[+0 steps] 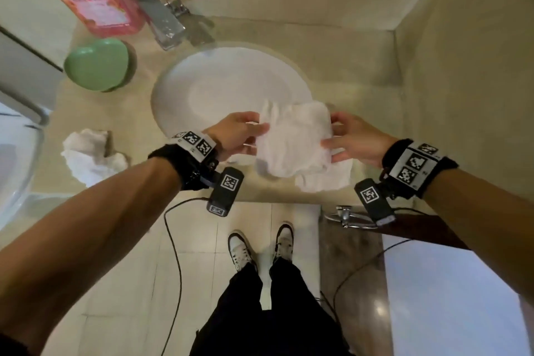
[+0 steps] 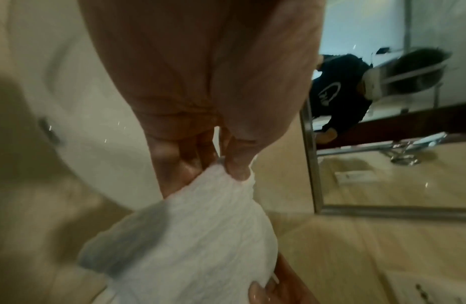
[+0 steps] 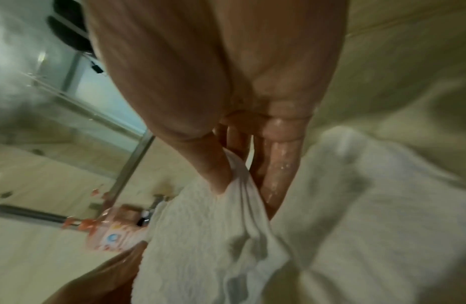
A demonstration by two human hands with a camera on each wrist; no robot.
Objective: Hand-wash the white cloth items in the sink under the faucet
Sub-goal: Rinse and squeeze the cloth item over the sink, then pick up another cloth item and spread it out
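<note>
White cloth [image 1: 294, 139] pinched by left hand [image 1: 237, 136], right hand [image 1: 354, 139]; sink [image 1: 179, 95] beneath.

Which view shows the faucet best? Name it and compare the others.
The head view: the faucet appears whole, its chrome spout reaching over the sink rim. The right wrist view shows only a blurred bit of chrome beside the held white cloth. The left wrist view shows no direct sight of it, only blurred chrome in the mirror.

Rumpled white cloth [image 1: 294, 136], seemingly damp
</note>
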